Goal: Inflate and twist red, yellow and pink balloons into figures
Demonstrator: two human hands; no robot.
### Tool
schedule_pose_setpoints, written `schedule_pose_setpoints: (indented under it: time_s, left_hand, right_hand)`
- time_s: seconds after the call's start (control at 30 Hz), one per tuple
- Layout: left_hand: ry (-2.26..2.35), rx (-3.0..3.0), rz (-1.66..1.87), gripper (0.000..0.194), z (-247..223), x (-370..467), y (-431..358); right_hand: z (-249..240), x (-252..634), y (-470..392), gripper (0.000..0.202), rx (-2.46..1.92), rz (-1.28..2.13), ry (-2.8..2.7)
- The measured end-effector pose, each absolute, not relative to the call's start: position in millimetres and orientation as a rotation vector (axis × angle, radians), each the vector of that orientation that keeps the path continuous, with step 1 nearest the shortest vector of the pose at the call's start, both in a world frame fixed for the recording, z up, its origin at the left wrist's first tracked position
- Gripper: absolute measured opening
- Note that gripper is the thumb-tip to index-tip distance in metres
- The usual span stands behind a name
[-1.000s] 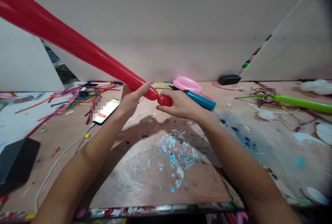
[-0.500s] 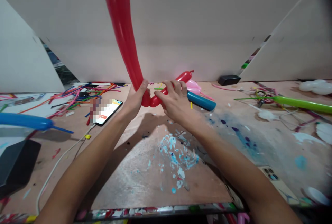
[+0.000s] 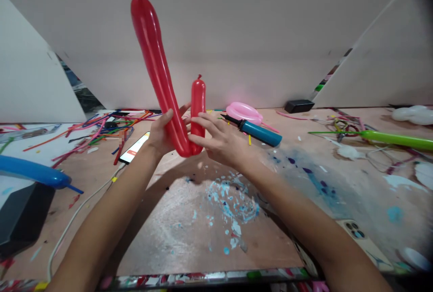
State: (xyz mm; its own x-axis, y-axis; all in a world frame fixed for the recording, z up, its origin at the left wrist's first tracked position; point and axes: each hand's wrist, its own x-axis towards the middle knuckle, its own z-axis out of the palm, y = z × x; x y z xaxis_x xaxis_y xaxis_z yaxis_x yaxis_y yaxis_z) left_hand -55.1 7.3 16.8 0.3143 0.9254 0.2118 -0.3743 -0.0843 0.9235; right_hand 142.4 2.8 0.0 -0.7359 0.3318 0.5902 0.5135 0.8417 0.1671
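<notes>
A long red balloon [image 3: 154, 62] is bent into a narrow V over the table, its fold lowest. The longer arm leans up and left and ends in a thin uninflated tail; the shorter arm stands upright with a knot on top. My left hand [image 3: 164, 132] is wrapped round the long arm near the fold, thumb in front, some fingers behind it. Against the short arm my right hand [image 3: 216, 141] presses its fingers from the right side. Behind my right hand lie a blue hand pump [image 3: 260, 133] with a black nozzle and a pink balloon [image 3: 244, 112].
At the left are a phone [image 3: 133, 147] on a white cable, a blue balloon [image 3: 34, 172] and loose uninflated balloons [image 3: 101, 129]. A green balloon [image 3: 399, 140] and a black box [image 3: 299, 105] are at the right. Another phone [image 3: 363, 242] lies beside my right forearm.
The short arm of the red balloon has swung from slanting right to upright beside the long arm. The whole balloon is lower, and its tail now shows. My right fingers have straightened somewhat.
</notes>
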Motion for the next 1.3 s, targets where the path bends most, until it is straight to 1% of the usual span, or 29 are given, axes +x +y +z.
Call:
schedule_pose_setpoints:
  time_s: [0.1,0.2,0.3,0.4,0.53,0.6,0.77,0.83,0.93,1.0,1.03,1.17,1.3]
  left_hand:
    - [0.643,1.303,1.191,0.07,17.2,-60.8,8.7]
    - [0.655,1.314,1.211,0.057,16.8,-59.5,11.9]
    - [0.651,1.314,1.241,0.051,14.4,-57.0,15.3]
    - [0.652,1.332,1.269,0.054,12.8,-56.2,16.6]
    - [0.741,1.385,1.321,0.056,14.5,-56.3,17.4]
    - [0.795,1.399,1.409,0.05,15.4,-57.9,20.3]
    - [0.818,1.209,1.766,0.026,16.3,-71.7,34.2]
    - [0.778,1.092,1.858,0.019,17.5,-78.1,38.4]
    - [0.625,0.887,1.898,0.013,20.7,-83.5,40.8]
    - [0.525,0.769,1.894,0.012,23.0,-84.3,40.8]
    - [0.492,0.725,1.899,0.012,24.1,-84.0,40.6]
    - [0.469,0.651,1.921,0.015,26.2,-79.5,37.9]
    - [0.544,0.728,1.783,0.024,24.1,-69.8,32.7]
  right_hand:
    - [-3.3,136.8,1.2,0.044,-0.459,-0.35,-2.494]
    - [-6.7,135.8,1.6,0.044,-0.406,-0.277,-2.453]
    - [-8.3,137.9,1.7,0.04,-0.434,-0.274,-2.418]
    - [-9.7,137.7,1.3,0.038,-0.487,-0.317,-2.42]
    - [-5.2,135.5,-1.3,0.045,-0.579,-0.365,-2.485]
    - [0.7,136.2,-3.3,0.047,-0.642,-0.352,-2.514]
    - [7.5,143.8,-0.1,0.039,-1.044,-0.12,-2.478]
    - [4.3,147.3,6.4,0.041,-1.131,-0.011,-2.409]
    - [-2.2,151.6,17.0,0.048,-1.157,0.109,-2.331]
    - [-4.8,153.8,21.8,0.056,-1.164,0.153,-2.273]
    - [-5.2,154.6,23.1,0.057,-1.163,0.176,-2.24]
    - [-2.7,155.6,23.1,0.044,-1.112,0.298,-2.156]
    - [1.8,154.2,20.4,0.042,-1.107,0.336,-2.158]
